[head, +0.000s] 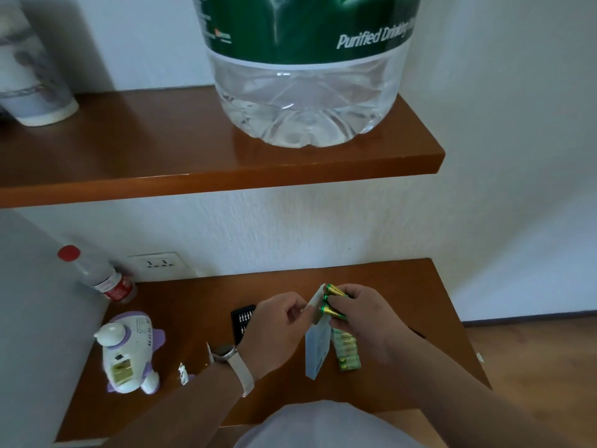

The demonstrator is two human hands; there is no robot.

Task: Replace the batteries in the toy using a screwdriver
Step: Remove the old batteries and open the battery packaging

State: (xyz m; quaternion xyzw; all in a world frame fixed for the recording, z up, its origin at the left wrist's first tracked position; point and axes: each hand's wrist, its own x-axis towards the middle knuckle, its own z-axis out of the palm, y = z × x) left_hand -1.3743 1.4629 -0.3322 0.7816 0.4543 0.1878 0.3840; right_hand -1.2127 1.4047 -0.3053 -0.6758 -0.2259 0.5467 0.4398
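While the toy (129, 354) lies at the left of the counter (403, 286), its battery bay apparently uncovered, the left hand (274, 331) pinches the pack's card (318, 347) and the right hand (365, 321) has its fingers curled round several batteries (332, 302), well apart from the toy. Pulled too sharply, the card could tear and spill batteries off the counter's edge, or mix them with spent ones.

Behind our left hand (277, 328) we wear a watch (223, 350) with a round face in a metallic case, on a pale beige strap (243, 375). Both our forearms are bare, up to the right hand (365, 318) as well, and a whitish garment (323, 426) covers us lower down.
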